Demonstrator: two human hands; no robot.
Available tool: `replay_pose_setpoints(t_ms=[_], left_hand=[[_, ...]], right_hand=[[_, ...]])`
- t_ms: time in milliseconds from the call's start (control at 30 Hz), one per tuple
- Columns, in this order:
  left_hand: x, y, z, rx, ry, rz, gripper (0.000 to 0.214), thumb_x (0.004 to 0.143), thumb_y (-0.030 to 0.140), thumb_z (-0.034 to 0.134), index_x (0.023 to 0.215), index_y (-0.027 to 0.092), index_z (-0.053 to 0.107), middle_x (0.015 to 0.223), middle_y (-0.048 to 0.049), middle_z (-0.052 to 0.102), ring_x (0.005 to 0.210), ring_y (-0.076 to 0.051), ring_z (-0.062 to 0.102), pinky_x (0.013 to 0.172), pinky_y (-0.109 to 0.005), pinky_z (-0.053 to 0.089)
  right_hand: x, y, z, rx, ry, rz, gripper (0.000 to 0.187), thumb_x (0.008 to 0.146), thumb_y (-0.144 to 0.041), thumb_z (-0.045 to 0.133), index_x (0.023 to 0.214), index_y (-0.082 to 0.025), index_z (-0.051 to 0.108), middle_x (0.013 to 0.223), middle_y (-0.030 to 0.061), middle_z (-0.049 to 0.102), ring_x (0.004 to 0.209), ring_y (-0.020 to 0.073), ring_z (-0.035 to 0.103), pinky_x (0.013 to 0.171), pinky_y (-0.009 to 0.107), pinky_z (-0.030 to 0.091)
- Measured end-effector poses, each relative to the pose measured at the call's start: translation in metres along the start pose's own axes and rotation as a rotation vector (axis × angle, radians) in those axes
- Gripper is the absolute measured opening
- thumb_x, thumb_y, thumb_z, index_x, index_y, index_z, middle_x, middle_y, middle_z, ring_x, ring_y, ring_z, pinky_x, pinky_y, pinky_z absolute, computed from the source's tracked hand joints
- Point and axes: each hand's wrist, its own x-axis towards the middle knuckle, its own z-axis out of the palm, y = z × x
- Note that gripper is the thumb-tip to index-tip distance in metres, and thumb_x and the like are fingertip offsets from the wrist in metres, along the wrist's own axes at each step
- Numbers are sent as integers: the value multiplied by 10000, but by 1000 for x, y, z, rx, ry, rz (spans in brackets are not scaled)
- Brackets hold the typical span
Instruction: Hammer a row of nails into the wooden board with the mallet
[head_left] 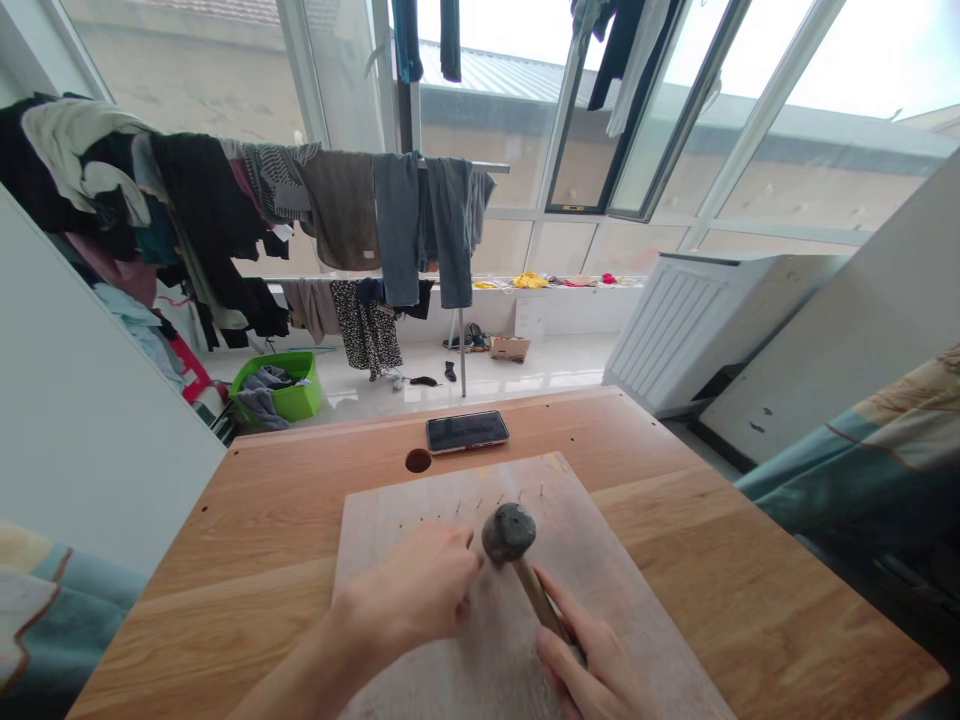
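Observation:
A pale wooden board lies flat on the wooden tabletop, with a row of nails standing up near its far edge. My right hand grips the wooden handle of a hammer, whose dark, rounded head hangs over the middle of the board. Just left of the head, my left hand is closed, thumb and fingers pinched together over the board. A thin dark bit like a nail shows at its fingertips; the rest of it is hidden by the fingers.
Beyond the board lies a phone, beside a round hole in the tabletop. Past the table's far edge are a green basket, a rack of hanging clothes and a white ribbed cabinet. Curtains hang on both sides.

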Motion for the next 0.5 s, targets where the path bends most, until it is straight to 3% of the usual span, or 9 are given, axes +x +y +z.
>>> replay_pose_setpoints(t_ms=[133,233,400,500], left_hand=[[1,7,12,23,63,120,196,719,27,575,744,191,679,869,-97,710,796,-268,656,736,-375,474],[-1,-10,11,-85,117,145,164,736,59,582,773,199,659,789,-50,700,762,-235,641,757,-352,475],[1,-61,24,-495,555,-110,239,848,172,567,1060,219,665,863,-7,703,787,-163,633,764,-271,482],[3,-79,38,-571,641,-168,188,907,284,580,1035,227,705,868,-8,721,749,-150,612,732,-258,476]], right_hand=[[1,-3,-1,-15,-18,27,726,852,-508,570,1491,-169,508,598,-19,544,504,160,523,420,220,406],[2,-2,-1,-7,0,22,729,847,-516,594,1485,-172,517,610,-12,554,513,166,529,415,223,412],[4,2,-1,-6,-4,-34,733,902,-487,526,1527,-114,447,558,-36,492,413,131,436,358,216,330],[7,7,-1,-18,-43,-47,725,914,-467,517,1535,-103,433,562,-37,483,408,126,415,349,220,318]])
